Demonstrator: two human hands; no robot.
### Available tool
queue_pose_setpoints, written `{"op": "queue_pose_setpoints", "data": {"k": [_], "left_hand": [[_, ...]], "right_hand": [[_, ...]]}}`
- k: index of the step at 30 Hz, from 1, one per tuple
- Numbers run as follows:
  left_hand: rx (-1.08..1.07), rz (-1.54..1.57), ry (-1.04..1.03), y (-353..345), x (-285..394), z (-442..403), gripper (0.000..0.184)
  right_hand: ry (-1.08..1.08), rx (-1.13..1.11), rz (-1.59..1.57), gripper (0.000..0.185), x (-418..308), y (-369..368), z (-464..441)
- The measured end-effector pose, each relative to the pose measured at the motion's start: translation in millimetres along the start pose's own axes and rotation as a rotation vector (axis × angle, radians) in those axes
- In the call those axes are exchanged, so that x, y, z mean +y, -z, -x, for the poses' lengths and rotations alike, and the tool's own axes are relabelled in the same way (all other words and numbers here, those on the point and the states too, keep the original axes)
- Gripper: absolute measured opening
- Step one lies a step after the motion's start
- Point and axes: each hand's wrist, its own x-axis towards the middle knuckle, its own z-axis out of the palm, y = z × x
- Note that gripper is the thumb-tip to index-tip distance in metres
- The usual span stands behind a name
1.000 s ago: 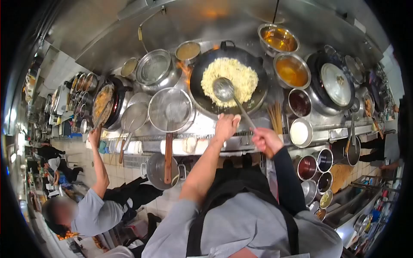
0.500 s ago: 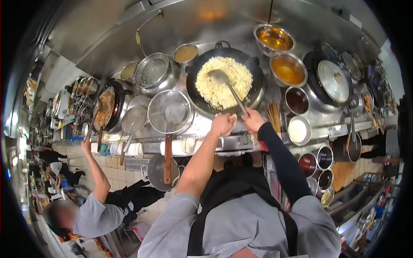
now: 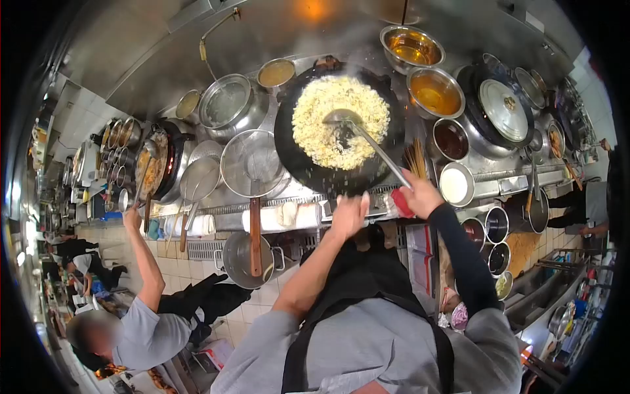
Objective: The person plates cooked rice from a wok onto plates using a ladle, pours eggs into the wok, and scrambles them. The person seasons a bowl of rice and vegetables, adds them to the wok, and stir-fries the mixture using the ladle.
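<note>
A black wok [image 3: 289,154] holds a mound of pale yellow-white fried rice [image 3: 315,111], with loose grains in the air near its front edge. At that near edge, my left hand [image 3: 350,215] is closed on the wok; the exact grip point is hidden by the fingers. My right hand [image 3: 422,195] is wrapped around the handle of a metal ladle [image 3: 384,155], whose bowl rests in the middle of the rice.
Wire strainers [image 3: 252,164] and a pot [image 3: 226,105] stand left of the wok. Oil bowls [image 3: 436,93], sauce containers [image 3: 450,139] and a lidded pot [image 3: 503,110] are on the right. A co-worker [image 3: 141,262] stirs another wok [image 3: 154,164] at far left.
The wok and my left hand have come nearer to my body. The ladle went up and left in the rice, then back toward the middle; my right hand has moved right and down.
</note>
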Motion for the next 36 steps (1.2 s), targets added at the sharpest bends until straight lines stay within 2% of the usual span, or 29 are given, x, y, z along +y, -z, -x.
{"op": "queue_pose_setpoints", "data": {"k": [1,3,5,6,7,8,9,10,11,12,13,15,17,18,19,20,21,24,25,26,28,29,30,31,33,35,36], "left_hand": [[-0.052,-0.017,-0.034,-8,-2,25,0.04],[-0.204,0.093,-0.003,37,32,54,0.04],[-0.144,0.056,0.071,85,61,40,0.038],[-0.116,0.037,0.105,110,72,29,0.037],[0.027,0.094,0.057,138,75,5,0.034],[0.026,0.126,0.074,147,66,-17,0.033],[0.03,0.158,0.087,152,58,-37,0.033],[0.066,0.166,0.078,131,43,-47,0.034],[0.103,0.172,0.069,95,24,-50,0.035],[0.051,0.062,0.068,64,13,-42,0.034],[0.053,-0.015,0.042,19,-7,-25,0.035],[0.082,0.102,0.009,20,2,9,0.034],[0.018,0.127,-0.06,33,6,40,0.034],[-0.134,0.092,0.019,60,18,38,0.034],[-0.125,0.05,-0.02,80,22,20,0.034],[-0.124,0.013,-0.052,98,20,-7,0.034],[-0.116,-0.027,-0.083,107,15,-27,0.034],[-0.05,0.106,0.019,81,-26,-68,0.04],[-0.061,0.109,0.024,73,-32,-74,0.042],[-0.07,0.11,0.026,65,-38,-81,0.043],[-0.055,0.091,0.029,44,-53,-87,0.048],[-0.049,0.08,0.039,44,-57,-91,0.047],[-0.049,0.074,0.051,42,-57,-91,0.046],[-0.05,0.071,0.067,40,-55,-91,0.045],[-0.055,0.062,0.109,34,-49,-82,0.042],[-0.029,0.063,0.109,36,-51,-93,0.04],[-0.014,0.077,0.108,34,-50,-90,0.039]], "right_hand": [[-0.048,0.031,0.007,0.057,-17,-1,12],[-0.032,-0.01,-0.022,0.059,-38,21,40],[-0.037,-0.169,-0.143,0.058,-55,69,71],[0.104,-0.206,-0.125,0.059,-49,88,83],[-0.068,-0.348,-0.169,0.059,-65,111,81],[-0.245,-0.479,-0.188,0.058,-81,133,80],[-0.228,-0.489,-0.146,0.055,-75,128,67],[-0.21,-0.498,-0.103,0.052,-68,123,55],[-0.103,-0.463,-0.04,0.049,-41,95,31],[-0.126,-0.355,0.013,0.045,-19,66,10],[0.037,-0.169,0.01,0.047,16,29,-7],[-0.043,-0.114,-0.105,0.049,-22,28,-4],[0.048,0.001,-0.096,0.052,-14,23,20],[0.021,-0.079,-0.17,0.054,-15,38,35],[-0.011,-0.157,-0.242,0.056,-15,52,49],[-0.028,-0.215,-0.15,0.055,-26,80,64],[-0.135,-0.306,-0.223,0.055,-29,105,75],[-0.188,-0.372,-0.015,0.054,-43,147,73],[-0.1,-0.337,0.093,0.054,-28,137,65],[-0.12,-0.245,0.187,0.044,-16,114,45],[0.421,0.031,0.481,0.02,75,22,-19],[0.198,-0.018,0.49,0.028,65,-15,-58],[-0.114,0.065,0.256,0.044,27,-36,-80],[-0.007,0.152,0.139,0.055,36,-79,-103],[-0.075,0.022,0.001,0.056,6,-115,-108],[-0.022,-0.057,0.102,0.061,-10,-99,-73],[-0.03,-0.176,0.204,0.062,-7,-74,-61]]}}
